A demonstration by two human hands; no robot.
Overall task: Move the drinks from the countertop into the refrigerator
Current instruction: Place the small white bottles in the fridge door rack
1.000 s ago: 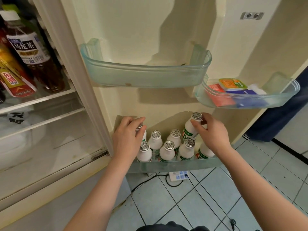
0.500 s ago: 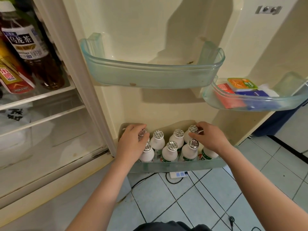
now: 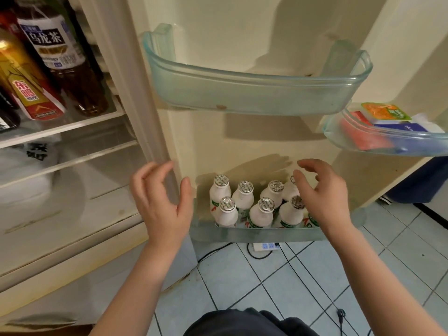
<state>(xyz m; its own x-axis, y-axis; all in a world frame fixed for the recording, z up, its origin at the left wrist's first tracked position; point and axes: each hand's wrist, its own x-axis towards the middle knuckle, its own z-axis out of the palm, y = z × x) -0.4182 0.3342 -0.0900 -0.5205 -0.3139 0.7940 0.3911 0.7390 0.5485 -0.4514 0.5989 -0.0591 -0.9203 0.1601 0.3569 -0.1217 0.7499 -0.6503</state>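
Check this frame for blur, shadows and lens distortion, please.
Head view: both hands, left hand and right hand, are slightly motion-smeared; the small white bottles stay fairly sharp; hand shadows fall on the door panel; wide-angle bending curves the upper door bin.

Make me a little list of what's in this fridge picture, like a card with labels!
place: open fridge, door shelves facing the camera
bottom door shelf: small white bottles with foil caps, upright, two rows
middle door shelf: nothing seen in it
right door shelf: flat packets
inside shelf: tea bottle and other drinks
left hand: open, holds nothing
right hand: open, above the bottles
floor: tiles, power strip
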